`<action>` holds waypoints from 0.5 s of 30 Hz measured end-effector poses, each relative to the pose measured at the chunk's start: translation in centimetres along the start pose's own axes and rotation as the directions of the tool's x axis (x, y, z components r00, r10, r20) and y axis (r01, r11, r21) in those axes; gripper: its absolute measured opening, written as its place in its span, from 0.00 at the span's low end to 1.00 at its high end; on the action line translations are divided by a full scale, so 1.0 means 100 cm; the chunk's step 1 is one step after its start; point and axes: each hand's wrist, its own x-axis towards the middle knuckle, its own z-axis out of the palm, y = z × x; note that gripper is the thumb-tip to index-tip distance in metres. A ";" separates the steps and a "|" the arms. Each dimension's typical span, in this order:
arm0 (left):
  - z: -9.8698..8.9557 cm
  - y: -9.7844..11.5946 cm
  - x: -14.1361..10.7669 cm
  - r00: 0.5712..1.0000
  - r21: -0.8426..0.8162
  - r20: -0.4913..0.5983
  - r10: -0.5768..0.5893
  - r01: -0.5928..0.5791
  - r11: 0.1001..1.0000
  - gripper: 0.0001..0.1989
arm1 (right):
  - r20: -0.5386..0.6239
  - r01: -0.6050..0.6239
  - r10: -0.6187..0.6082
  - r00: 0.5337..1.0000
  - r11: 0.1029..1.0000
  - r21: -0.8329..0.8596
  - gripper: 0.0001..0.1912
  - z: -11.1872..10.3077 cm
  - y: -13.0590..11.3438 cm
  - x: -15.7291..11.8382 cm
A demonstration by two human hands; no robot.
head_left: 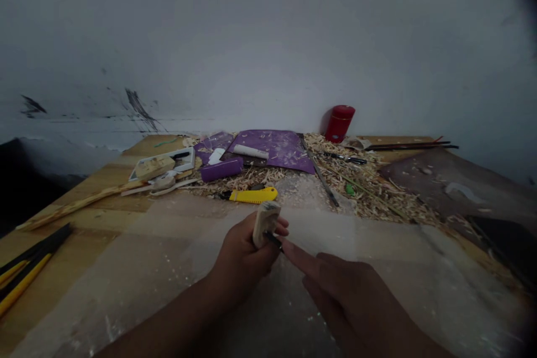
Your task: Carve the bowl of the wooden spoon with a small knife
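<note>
My left hand [239, 257] is closed around a small pale piece of wood [260, 225], held upright above the table with dark marks at its top. My right hand [344, 285] grips a thin dark carving tool [273, 239], its index finger stretched along it. The tool's tip meets the face of the wood; most of its handle is hidden in the hand. Just beyond the wood lies a yellow utility knife [254, 196].
Wood shavings [377, 190] cover the table's back half. Behind are a purple sheet [277, 148], a purple roll [221, 170], a white tray [191, 159] and a red canister [339, 123] by the wall. Yellow-black tools [31, 268] lie left, a dark flat object [503, 240] right.
</note>
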 end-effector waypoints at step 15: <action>0.010 0.016 -0.008 0.952 0.297 -0.287 0.106 -0.016 0.955 0.08 | -0.214 0.029 0.039 0.976 0.951 0.308 0.27 0.020 -0.016 -0.002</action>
